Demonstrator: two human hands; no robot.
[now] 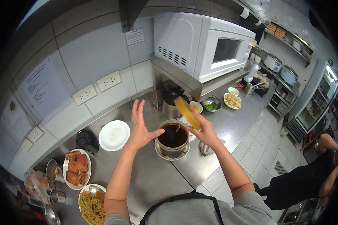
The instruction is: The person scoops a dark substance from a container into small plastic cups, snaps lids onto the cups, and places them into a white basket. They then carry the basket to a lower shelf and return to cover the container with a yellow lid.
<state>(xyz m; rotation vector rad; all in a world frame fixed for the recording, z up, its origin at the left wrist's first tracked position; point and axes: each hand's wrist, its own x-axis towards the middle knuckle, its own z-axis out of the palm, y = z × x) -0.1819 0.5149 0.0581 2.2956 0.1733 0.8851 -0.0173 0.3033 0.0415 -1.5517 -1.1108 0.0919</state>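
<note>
A pot of dark brown liquid (172, 135) stands on a white plate (162, 154) on the steel counter in front of me. My left hand (142, 129) is at the pot's left side, fingers stretched out and apart, with the thumb near the rim; whether it touches cannot be made out. In my right hand (204, 130), a yellow lid (187, 113) is held tilted nearly on edge above the pot's right side. Slight motion blurs the lid. Behind the pot is a metal jug with a black top (171, 105).
Left of the pot are a white plate (114, 135), a black tumbler (87, 141), a plate of browned chunks (77, 169) and a noodle dish (92, 206). A microwave (210, 47) sits on a raised shelf. Bowls of food (232, 101) and a cloth (210, 147) lie rightward. Another person (300, 180) stands at right.
</note>
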